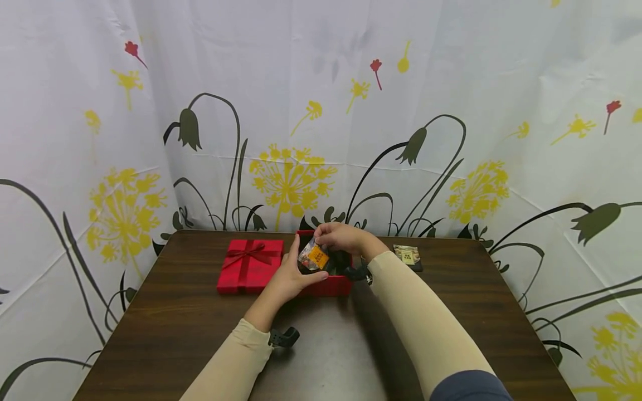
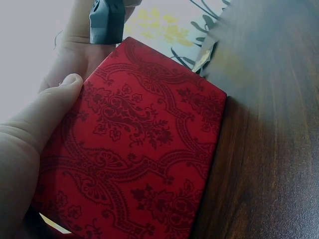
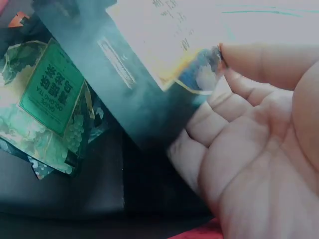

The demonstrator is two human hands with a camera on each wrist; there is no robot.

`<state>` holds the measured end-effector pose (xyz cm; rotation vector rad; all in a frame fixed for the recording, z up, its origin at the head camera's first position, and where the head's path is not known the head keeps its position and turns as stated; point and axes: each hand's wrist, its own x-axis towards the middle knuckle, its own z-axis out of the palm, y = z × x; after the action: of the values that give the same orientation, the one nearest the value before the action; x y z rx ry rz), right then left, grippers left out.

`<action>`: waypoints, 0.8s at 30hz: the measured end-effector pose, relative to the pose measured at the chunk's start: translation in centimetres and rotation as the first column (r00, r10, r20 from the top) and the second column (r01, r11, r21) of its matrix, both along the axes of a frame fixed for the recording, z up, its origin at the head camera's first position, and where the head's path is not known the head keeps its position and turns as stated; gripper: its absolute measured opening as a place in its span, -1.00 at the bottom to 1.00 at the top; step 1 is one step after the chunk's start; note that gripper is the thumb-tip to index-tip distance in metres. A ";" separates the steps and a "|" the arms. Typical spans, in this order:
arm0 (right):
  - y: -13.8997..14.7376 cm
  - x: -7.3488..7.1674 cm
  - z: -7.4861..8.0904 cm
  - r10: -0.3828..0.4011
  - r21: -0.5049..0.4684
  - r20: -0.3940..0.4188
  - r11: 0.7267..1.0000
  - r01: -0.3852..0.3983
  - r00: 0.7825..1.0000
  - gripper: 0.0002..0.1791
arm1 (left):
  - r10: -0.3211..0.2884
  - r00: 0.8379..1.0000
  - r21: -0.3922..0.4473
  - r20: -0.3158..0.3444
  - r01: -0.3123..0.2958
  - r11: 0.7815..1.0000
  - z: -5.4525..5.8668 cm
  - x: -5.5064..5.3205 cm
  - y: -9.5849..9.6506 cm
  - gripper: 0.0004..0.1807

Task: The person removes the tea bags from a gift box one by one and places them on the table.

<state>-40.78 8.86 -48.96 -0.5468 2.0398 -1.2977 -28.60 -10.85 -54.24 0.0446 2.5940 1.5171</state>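
Observation:
A black-lined red gift box [image 1: 328, 287] stands open near the table's back edge. My left hand [image 1: 288, 275] holds its near left corner, fingers along the left side and thumb over the front rim. In the left wrist view, the thumb lies against the box's patterned red wall [image 2: 134, 134]. Over the box, my right hand [image 1: 343, 236] pinches a tea packet [image 1: 314, 256] with an orange label by its edge. The right wrist view shows that hand's thumb and fingertips on the packet's corner. Beyond it, a green-labelled oolong tea packet [image 3: 47, 94] lies inside the box.
The box's red lid [image 1: 251, 266], with a ribbon bow, lies left of the box. Another tea packet [image 1: 408, 257] lies on the table to the right. The brown wooden table [image 1: 165, 312] backs onto a white flower-printed curtain [image 1: 321, 111].

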 end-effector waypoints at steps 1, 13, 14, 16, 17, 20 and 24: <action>0.0 0.1 0.0 -0.008 -0.003 -0.006 1.000 0.008 1.000 -0.91 | -0.001 1.000 -0.006 0.000 0.001 1.000 0.0 0.0 0.0 0.47; -0.4 1.6 -0.7 -0.075 0.059 -0.210 0.994 0.089 0.975 -0.72 | -0.007 1.000 -0.018 -0.012 0.006 1.000 -0.3 -0.1 -0.2 0.55; -0.4 1.6 -0.7 -0.084 0.054 -0.206 0.994 0.098 0.975 -0.68 | -0.008 1.000 -0.022 -0.011 0.008 1.000 -0.3 -0.1 -0.2 0.55; -0.4 1.8 -0.8 -0.093 0.042 -0.202 0.994 0.103 0.975 -0.61 | -0.010 1.000 -0.029 -0.011 0.010 1.000 -0.4 0.0 -0.2 0.55; -0.5 1.8 -0.8 -0.093 0.021 -0.191 0.995 0.098 0.977 -0.59 | -0.011 1.000 -0.031 -0.012 0.010 0.999 -0.4 0.0 -0.1 0.54; -0.4 1.9 -0.8 -0.107 -0.050 -0.165 0.994 0.100 0.980 -0.56 | -0.012 1.000 -0.031 -0.013 0.011 0.999 -0.4 0.0 -0.2 0.54; -0.1 1.9 -0.9 -0.151 -0.173 -0.120 0.976 0.129 0.981 -0.58 | -0.009 1.000 -0.035 -0.010 0.009 0.999 -0.4 -0.1 -0.2 0.54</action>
<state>-38.89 8.80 -49.87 -0.5859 2.1233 -1.5621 -28.73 -11.05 -54.63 0.0605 2.6233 1.4719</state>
